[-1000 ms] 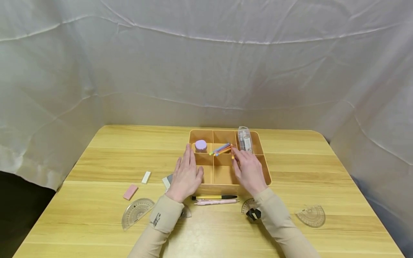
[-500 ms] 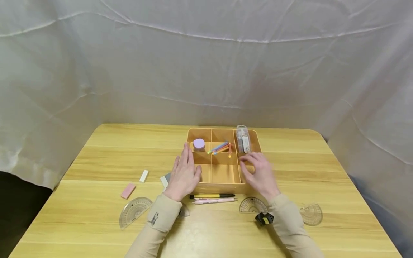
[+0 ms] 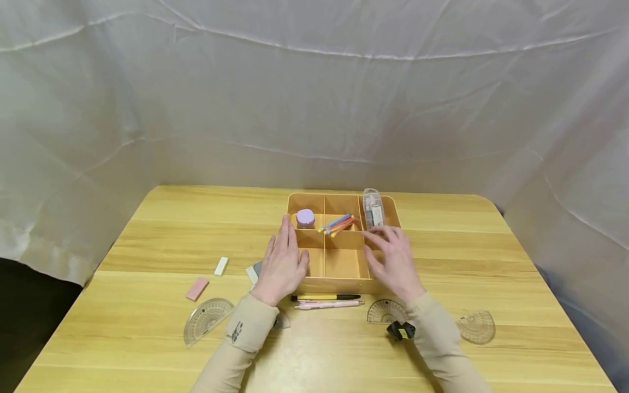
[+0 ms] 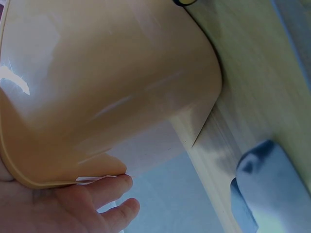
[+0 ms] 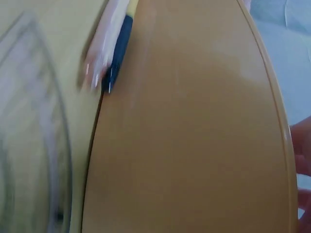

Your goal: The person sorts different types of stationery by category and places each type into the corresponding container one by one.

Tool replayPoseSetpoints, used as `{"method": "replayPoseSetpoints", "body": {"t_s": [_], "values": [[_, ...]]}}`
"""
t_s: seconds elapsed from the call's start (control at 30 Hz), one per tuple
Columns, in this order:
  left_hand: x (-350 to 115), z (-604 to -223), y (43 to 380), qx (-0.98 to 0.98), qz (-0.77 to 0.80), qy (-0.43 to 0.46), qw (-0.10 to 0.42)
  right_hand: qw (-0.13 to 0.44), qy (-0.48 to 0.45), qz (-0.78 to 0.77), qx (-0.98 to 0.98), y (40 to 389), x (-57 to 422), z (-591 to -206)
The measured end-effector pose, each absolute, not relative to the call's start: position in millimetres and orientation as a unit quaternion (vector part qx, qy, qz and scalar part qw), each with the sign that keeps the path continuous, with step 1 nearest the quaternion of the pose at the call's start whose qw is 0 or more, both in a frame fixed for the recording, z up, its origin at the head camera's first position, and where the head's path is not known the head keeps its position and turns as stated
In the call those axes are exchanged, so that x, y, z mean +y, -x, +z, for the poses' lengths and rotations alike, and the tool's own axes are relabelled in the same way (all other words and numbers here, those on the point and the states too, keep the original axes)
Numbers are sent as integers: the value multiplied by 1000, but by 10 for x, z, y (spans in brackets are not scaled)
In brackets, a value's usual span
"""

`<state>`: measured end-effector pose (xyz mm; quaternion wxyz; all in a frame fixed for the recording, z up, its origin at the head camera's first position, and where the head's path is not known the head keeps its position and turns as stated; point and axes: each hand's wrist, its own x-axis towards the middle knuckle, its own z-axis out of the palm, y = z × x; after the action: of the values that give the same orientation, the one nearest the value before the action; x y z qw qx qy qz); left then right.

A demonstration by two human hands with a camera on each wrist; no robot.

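An orange divided organizer box (image 3: pixel 344 285) stands on the table. My left hand (image 3: pixel 280 270) lies along its left side with fingers straight. In the left wrist view, the fingers (image 4: pixel 109 191) are at the box's rim. My right hand (image 3: pixel 393 265) is over the front right compartment, fingers loosely bent and nothing held between them. Several thin coloured sticks (image 3: pixel 339 225), pen-like, lean together in the back middle compartment. Back left holds a small jar with a purple lid (image 3: pixel 305 217). A clear plastic case (image 3: pixel 373 210) leans in the back right compartment.
In front of the box lie a yellow-black pen (image 3: pixel 324 297) and a pink pen (image 3: pixel 329 305). Clear protractors (image 3: pixel 208 319) lie left and right. A pink eraser (image 3: pixel 197 289) and a white eraser (image 3: pixel 221 266) are at left. A black object (image 3: pixel 401 331) sits by the right sleeve.
My right hand has left the coloured sticks and moved right and nearer, over the front right compartment. The orange stick standing apart now leans with the others. My left hand stays in place.
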<state>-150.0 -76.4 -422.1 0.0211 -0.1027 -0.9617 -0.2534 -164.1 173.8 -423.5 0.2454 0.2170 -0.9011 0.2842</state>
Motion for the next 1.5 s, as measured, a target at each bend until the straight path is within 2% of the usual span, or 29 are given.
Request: {"method": "replayPoseSetpoints", "body": {"t_s": [0.1,0.17,0.37,0.43,0.5,0.73,1.5], "values": [[-766,-4223,1506,-961,-254,103,26,252,-176,305,-901,1671,1906,-4268],[-769,-4226,1509,-961,-254,102,29,230,-136,314,-911,1688,2017,-4296],[-769,-4234,1506,-962,-253,102,31,47,-48,357,-932,1697,2212,-4314],[-766,-4234,1504,-961,-254,103,32,2,-42,370,-928,1699,2230,-4310],[-763,-4235,1499,-961,-254,103,30,-20,-43,382,-923,1702,2243,-4319],[-758,-4237,1510,-962,-251,105,26,-4,-47,434,-900,1705,2271,-4363],[-790,-4215,1523,-952,-290,102,-7,10,-36,425,-904,1717,2259,-4354]]}}
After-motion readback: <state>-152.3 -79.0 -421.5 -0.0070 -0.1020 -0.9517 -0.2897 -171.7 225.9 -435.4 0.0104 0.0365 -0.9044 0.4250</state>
